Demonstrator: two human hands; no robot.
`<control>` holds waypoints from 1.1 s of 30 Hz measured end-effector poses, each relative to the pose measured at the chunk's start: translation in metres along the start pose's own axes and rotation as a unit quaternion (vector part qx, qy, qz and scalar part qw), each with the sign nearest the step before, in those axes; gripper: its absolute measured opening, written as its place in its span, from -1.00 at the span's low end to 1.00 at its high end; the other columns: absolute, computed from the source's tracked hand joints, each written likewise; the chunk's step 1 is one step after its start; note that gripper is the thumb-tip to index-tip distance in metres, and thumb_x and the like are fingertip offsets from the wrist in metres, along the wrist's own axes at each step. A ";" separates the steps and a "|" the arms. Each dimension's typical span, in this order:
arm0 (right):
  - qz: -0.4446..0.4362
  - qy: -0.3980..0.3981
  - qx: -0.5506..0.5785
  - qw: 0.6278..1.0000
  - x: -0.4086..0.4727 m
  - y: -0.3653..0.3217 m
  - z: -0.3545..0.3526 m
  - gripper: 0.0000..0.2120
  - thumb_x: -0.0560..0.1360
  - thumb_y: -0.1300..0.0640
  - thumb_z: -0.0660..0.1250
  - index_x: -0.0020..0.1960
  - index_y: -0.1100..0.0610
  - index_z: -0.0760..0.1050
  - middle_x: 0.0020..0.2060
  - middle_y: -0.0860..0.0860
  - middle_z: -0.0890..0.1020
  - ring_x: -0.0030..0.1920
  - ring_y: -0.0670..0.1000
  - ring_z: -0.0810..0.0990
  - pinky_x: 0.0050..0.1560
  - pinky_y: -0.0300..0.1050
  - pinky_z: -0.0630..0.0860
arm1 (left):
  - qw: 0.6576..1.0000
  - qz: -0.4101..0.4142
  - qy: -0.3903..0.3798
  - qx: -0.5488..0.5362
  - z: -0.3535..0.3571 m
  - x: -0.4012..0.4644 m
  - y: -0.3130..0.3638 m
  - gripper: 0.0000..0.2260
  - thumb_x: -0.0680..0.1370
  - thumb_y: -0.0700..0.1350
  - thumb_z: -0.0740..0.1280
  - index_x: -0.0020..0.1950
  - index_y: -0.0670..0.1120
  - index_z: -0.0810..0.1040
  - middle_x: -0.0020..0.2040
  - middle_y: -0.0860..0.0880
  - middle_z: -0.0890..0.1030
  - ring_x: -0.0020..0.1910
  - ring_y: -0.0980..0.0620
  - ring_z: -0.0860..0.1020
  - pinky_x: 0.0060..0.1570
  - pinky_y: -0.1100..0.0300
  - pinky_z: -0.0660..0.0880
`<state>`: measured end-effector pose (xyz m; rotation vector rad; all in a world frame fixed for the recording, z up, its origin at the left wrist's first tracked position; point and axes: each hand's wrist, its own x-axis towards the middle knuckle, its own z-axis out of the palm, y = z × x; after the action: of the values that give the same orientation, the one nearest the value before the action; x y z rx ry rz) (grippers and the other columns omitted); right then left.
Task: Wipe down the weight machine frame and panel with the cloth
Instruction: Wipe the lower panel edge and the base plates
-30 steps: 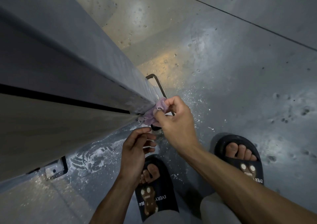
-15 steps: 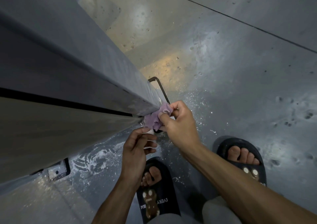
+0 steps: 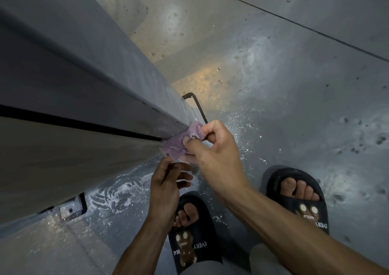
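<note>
purple cloth (image 3: 179, 143), pinched in the right hand (image 3: 212, 154), has slid nearer along the grey frame (image 3: 117, 97) edge; left hand (image 3: 166, 182), loosely curled, holds nothing just beneath; wiping continues.

Crumpled purple cloth (image 3: 179, 143) pressed against grey frame (image 3: 117, 89) (low corner).

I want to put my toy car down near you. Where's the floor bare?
Bare floor spreads right of the metal frame, beyond the right sandal. It's crowded by the frame's corner: the right hand holds the purple cloth there, the left hand just below, left sandal underneath.
</note>
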<state>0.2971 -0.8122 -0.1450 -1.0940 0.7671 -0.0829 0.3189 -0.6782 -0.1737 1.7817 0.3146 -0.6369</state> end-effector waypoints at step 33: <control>-0.066 -0.016 -0.010 0.998 -0.015 -0.015 0.002 -0.81 0.53 0.18 0.45 -0.05 0.20 0.44 -0.11 0.23 0.64 -0.17 0.35 0.67 -0.12 0.28 0.65 | 0.999 0.034 0.008 0.013 0.002 -0.006 0.011 -0.84 0.68 -0.24 0.24 0.11 -0.22 0.61 -0.06 -0.18 0.71 -0.17 -0.07 0.64 -0.15 0.03 0.54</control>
<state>0.2915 -0.8118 -0.1248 -1.1626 0.6685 -0.1698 0.3192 -0.6833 -0.1615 1.8157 0.2561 -0.5799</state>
